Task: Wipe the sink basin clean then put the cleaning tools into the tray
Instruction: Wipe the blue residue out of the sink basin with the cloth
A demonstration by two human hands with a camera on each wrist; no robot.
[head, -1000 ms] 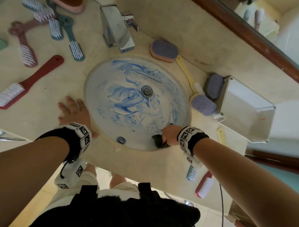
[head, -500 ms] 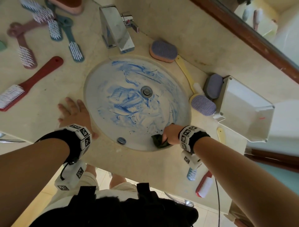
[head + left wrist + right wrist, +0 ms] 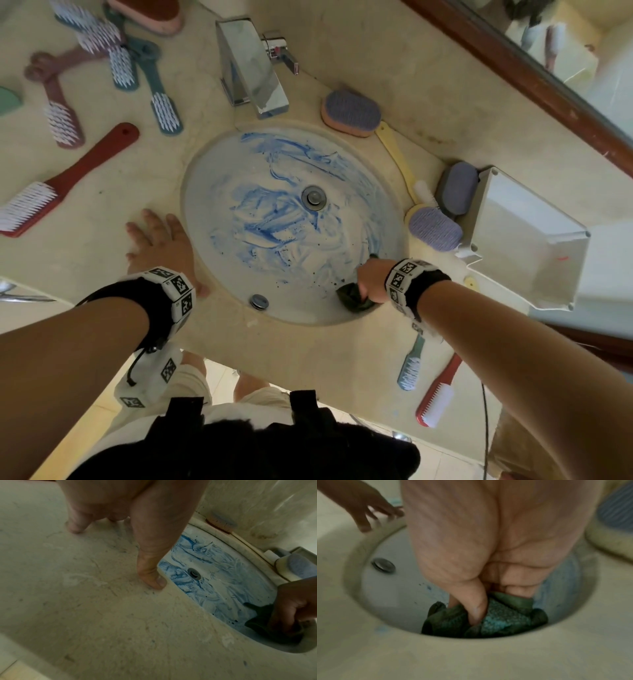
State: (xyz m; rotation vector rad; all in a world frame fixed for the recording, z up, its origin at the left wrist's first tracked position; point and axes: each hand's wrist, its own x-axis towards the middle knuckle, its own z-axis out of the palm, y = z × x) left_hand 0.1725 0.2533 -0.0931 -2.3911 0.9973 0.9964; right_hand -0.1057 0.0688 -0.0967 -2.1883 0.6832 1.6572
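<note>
The oval sink basin (image 3: 239,274) is smeared with blue streaks around its drain (image 3: 313,197). My right hand (image 3: 371,279) grips a bunched dark green cloth (image 3: 352,298) against the basin's near right wall; in the right wrist view the thumb and fingers dig into the cloth (image 3: 503,619). My left hand (image 3: 161,243) lies flat on the counter just left of the basin rim, fingers spread, thumb (image 3: 152,577) at the rim. A white tray (image 3: 534,246) stands on the counter to the right, with nothing visible inside.
A chrome faucet (image 3: 253,68) stands behind the basin. Scrub pads (image 3: 351,113) and a yellow-handled brush (image 3: 435,228) lie at the back right by the tray. Several brushes (image 3: 65,178) lie on the left counter, two more (image 3: 435,401) at the near right. An overflow cap (image 3: 259,301) sits in the near wall.
My right hand with the cloth has shifted only slightly along the basin's near right wall. The left hand has stayed flat on the counter.
</note>
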